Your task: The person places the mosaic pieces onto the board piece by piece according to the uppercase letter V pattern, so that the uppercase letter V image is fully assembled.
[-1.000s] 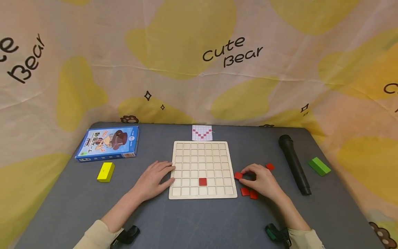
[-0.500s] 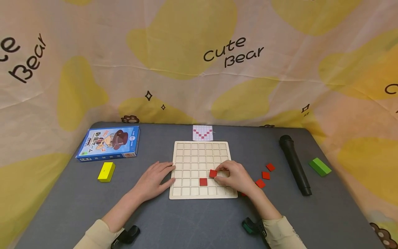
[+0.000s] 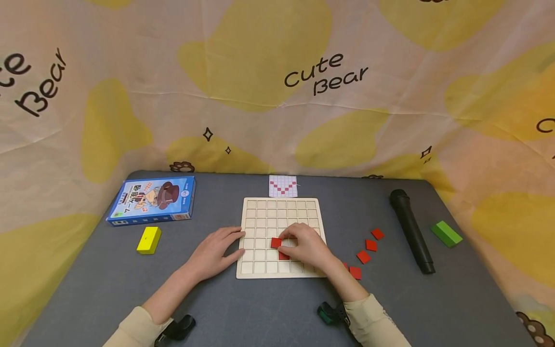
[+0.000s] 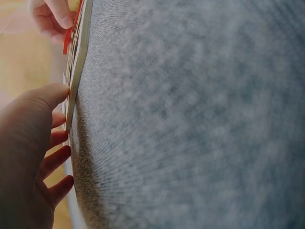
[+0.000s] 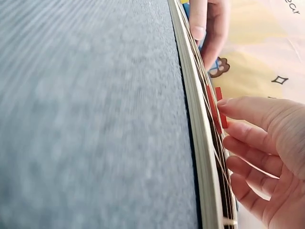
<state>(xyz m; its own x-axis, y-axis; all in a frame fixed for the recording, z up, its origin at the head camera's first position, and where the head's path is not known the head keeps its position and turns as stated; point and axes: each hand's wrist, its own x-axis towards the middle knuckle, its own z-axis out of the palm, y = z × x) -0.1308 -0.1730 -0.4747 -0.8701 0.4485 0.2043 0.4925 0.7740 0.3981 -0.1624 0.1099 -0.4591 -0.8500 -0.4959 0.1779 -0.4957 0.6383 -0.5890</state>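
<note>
A pale wooden grid board [image 3: 259,210] lies in the middle of the grey table. My right hand [image 3: 305,245] pinches a red square tile [image 3: 275,243] between thumb and fingers, close over the board's cells. Partly covered by that hand, another red tile [image 3: 284,256] sits in a cell one row nearer to me. My left hand [image 3: 218,253] rests with relaxed fingers at the board's left edge, thumb and fingertips touching the rim; the left wrist view shows its thumb [image 4: 57,94] on that edge.
Several loose red tiles [image 3: 363,257] lie right of the board. Behind it is a pattern card [image 3: 283,186]. A black microphone [image 3: 412,231] and green block [image 3: 446,233] lie at the right; a blue box [image 3: 151,200] and yellow block [image 3: 149,240] at the left.
My right hand has carried a red tile from the table right of the board leftward over the grid, passing above the seated tile's row. The left hand has stayed at the board's edge.
</note>
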